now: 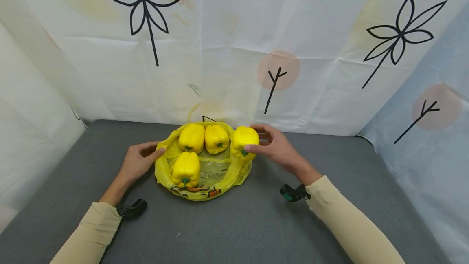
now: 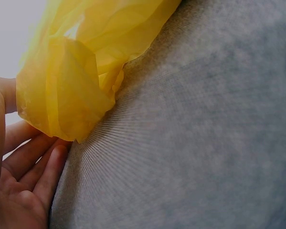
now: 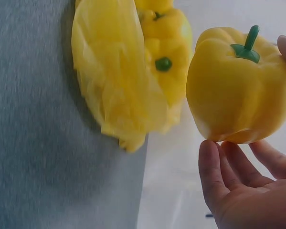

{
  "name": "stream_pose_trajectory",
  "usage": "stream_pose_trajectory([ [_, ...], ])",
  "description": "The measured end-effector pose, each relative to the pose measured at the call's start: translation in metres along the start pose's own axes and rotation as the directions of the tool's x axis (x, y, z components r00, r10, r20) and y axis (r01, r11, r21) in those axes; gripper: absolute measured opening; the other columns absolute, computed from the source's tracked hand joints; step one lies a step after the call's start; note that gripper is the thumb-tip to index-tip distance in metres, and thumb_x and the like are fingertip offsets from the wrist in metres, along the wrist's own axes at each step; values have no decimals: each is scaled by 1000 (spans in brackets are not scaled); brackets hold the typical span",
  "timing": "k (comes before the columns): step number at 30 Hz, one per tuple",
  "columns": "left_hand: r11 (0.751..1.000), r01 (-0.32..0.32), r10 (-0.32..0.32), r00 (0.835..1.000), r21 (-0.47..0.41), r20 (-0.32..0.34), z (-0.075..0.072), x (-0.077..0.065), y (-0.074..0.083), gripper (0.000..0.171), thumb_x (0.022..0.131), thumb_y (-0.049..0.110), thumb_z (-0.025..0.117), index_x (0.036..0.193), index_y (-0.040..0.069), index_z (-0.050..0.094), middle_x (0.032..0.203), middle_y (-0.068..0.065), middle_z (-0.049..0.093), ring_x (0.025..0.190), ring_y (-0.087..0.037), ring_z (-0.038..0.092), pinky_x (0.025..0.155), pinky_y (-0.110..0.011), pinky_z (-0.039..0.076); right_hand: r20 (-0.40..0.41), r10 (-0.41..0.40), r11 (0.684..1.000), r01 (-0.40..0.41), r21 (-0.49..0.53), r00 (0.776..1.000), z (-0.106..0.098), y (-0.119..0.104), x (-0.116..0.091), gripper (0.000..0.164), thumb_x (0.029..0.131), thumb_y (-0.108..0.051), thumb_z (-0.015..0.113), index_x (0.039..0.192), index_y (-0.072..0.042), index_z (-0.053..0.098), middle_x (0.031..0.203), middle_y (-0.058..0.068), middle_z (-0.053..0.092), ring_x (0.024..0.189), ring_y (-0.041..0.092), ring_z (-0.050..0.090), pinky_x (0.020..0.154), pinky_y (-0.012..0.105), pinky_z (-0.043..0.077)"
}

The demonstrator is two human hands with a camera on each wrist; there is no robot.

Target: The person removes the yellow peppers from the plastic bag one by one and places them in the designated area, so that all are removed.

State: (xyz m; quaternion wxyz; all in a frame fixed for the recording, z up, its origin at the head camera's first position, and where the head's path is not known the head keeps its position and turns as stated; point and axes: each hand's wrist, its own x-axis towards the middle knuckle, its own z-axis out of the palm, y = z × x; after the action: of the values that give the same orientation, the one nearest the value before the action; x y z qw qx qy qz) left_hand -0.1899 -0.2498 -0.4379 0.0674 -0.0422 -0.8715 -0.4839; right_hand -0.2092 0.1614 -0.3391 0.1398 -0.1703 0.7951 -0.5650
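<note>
A yellow plastic bag [image 1: 214, 174] lies spread open on the grey table, its rim rolled into a ring. Inside it sit three yellow bell peppers, one at the front left [image 1: 186, 170], two at the back [image 1: 191, 138]. My right hand [image 1: 276, 150] holds another yellow bell pepper [image 3: 240, 90] over the bag's right rim, thumb on one side and fingertips on the other; its green stem shows in the right wrist view. My left hand [image 1: 137, 164] pinches the bag's left rim between thumb and fingers; folds of the bag [image 2: 71, 90] hide part of those fingers.
The grey table [image 1: 234, 231] stretches around the bag. A white cloth [image 1: 234, 84] with line-drawn plants hangs behind the table's back edge, and more cloth hangs at both sides. Each wrist wears a dark band [image 1: 293, 193].
</note>
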Motion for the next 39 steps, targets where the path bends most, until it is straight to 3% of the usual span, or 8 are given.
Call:
stream_pose_trajectory([
  [15, 1000, -4, 4, 1000, -3, -7, 1, 1, -2, 51, 101, 36, 65, 136, -1, 64, 128, -20, 66, 103, -4, 60, 81, -9, 47, -90, 49, 998, -52, -34, 995, -25, 20, 6, 74, 92, -24, 78, 153, -5, 41, 147, 15, 48, 135, 35, 47, 105, 52, 45],
  [19, 1000, -14, 14, 1000, -3, -3, 1, 0, -1, 51, 102, 36, 65, 136, -1, 63, 129, -21, 66, 103, -6, 62, 80, -10, 48, -90, 46, 998, -49, -35, 995, -32, 25, 11, 72, 92, -23, 78, 152, -6, 42, 148, 15, 47, 135, 35, 47, 105, 52, 46],
  [26, 1000, -7, 7, 1000, 0, 12, 0, 0, -1, 51, 102, 37, 63, 139, 1, 62, 130, -19, 65, 100, 4, 58, 81, -11, 48, -68, 37, 998, -40, -53, 997, -41, 33, 18, 70, 92, -20, 79, 151, -7, 44, 149, 15, 46, 136, 37, 45, 104, 52, 46],
  [34, 1000, -12, 12, 1000, -1, 12, 0, 0, 0, 50, 103, 36, 63, 138, 1, 62, 130, -19, 65, 100, 6, 57, 82, -11, 48, -60, 60, 995, -64, -71, 996, -47, 43, 26, 69, 92, -21, 79, 151, -7, 45, 152, 14, 44, 138, 37, 43, 105, 54, 45],
  [39, 1000, -11, 11, 1000, -1, 10, 0, -1, 1, 50, 102, 36, 63, 138, 1, 63, 129, -19, 66, 102, -1, 60, 81, -11, 48, -65, 95, 991, -100, -93, 993, -51, 50, 31, 72, 92, -22, 78, 153, -7, 42, 155, 15, 40, 138, 38, 42, 106, 54, 43],
])
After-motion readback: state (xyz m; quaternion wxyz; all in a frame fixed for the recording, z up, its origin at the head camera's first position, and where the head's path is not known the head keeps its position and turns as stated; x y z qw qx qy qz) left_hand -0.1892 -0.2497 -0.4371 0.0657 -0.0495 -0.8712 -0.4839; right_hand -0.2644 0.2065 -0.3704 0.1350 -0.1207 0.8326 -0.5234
